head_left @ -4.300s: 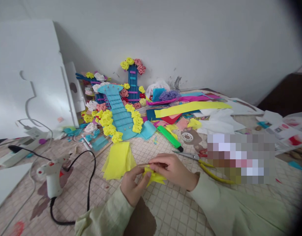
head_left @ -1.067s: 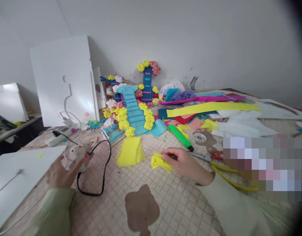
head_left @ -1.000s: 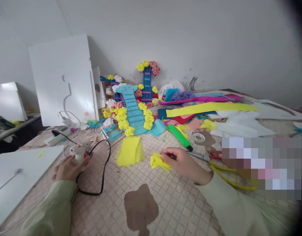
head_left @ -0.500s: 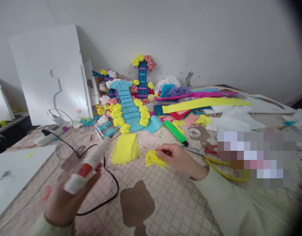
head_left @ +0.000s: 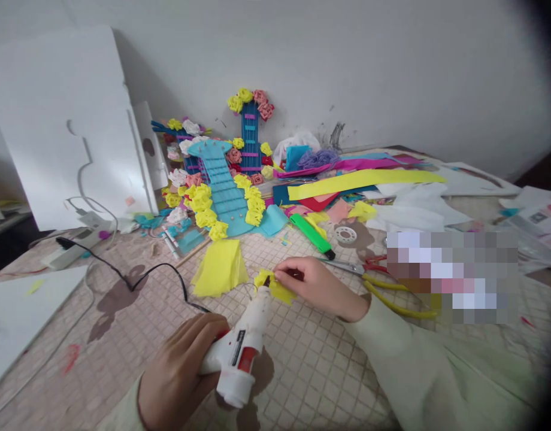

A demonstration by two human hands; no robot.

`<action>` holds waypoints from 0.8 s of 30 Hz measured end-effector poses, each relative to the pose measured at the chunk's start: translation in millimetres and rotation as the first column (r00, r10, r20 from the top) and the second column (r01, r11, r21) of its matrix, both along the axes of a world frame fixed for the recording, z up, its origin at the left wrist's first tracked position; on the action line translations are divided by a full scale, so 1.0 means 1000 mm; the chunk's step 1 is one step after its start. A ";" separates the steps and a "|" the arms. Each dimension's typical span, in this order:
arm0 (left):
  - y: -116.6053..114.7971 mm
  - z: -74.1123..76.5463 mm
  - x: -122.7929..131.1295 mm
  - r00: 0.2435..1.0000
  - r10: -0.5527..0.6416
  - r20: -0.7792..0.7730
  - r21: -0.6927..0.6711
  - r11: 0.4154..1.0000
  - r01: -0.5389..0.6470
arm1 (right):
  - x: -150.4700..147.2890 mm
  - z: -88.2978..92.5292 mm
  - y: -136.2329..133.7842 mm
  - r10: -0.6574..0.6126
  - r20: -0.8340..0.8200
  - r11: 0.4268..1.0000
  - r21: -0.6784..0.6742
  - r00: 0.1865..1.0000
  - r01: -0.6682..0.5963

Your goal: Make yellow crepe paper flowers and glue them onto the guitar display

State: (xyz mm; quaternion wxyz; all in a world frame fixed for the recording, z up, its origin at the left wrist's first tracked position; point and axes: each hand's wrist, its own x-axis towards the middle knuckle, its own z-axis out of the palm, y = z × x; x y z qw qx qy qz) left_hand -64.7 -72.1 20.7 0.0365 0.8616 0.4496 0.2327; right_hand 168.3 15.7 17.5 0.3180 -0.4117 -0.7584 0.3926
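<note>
My left hand (head_left: 183, 365) is wrapped round the handle of a white hot glue gun (head_left: 246, 344) with a red patch on its body. The gun's dark nozzle meets the folded yellow crepe paper (head_left: 282, 293). My right hand (head_left: 314, 284) pinches that paper from the right, between thumb and fingers. Just left of it lies a stack of yellow paper sheets (head_left: 219, 267). Behind stands a light blue paper guitar (head_left: 230, 200), edged on both sides with yellow paper flowers (head_left: 203, 206).
A green box cutter (head_left: 310, 233), a white ring (head_left: 346, 234) and yellow-handled pliers (head_left: 399, 305) lie to the right. Coloured paper strips (head_left: 365, 181) cover the back. The gun's black cord (head_left: 183, 278) runs left towards a power strip (head_left: 73, 248). White boards (head_left: 55, 126) lean at left.
My left hand has brought the glue gun right, lowering its nozzle onto the yellow paper. My right hand keeps its pinch on the paper. The view has shifted slightly.
</note>
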 end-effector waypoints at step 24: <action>-0.003 -0.007 0.001 0.999 0.023 0.030 -0.076 0.997 -0.021 | 0.000 0.000 0.000 0.006 -0.028 1.000 0.001 1.000 -0.006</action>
